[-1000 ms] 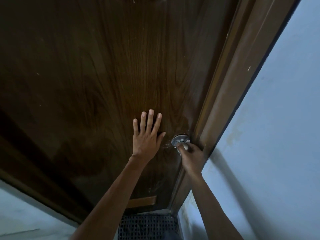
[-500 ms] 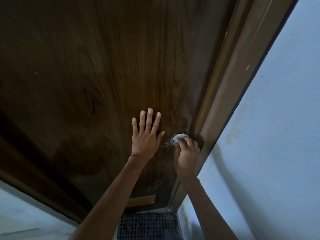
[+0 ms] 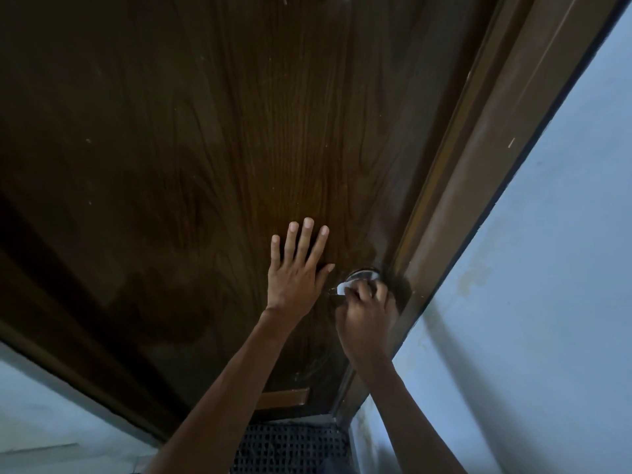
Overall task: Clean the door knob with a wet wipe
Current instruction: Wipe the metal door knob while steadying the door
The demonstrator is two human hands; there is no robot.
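Note:
A round metal door knob [image 3: 364, 274] sits at the right edge of a dark brown wooden door [image 3: 212, 138]. My right hand [image 3: 367, 314] curls over the knob from below and grips a white wet wipe [image 3: 343, 288] against it; most of the knob is hidden under the fingers. My left hand [image 3: 297, 270] lies flat on the door just left of the knob, fingers straight and spread upward.
A brown door frame [image 3: 478, 172] runs diagonally along the right of the door, with a pale blue wall [image 3: 547, 302] beyond it. A dark mesh floor mat [image 3: 290, 448] lies at the foot of the door.
My right hand has turned over the knob, moving from its right side to cover it from below, and the white wipe now shows at the knob's left. My left hand stays flat on the door.

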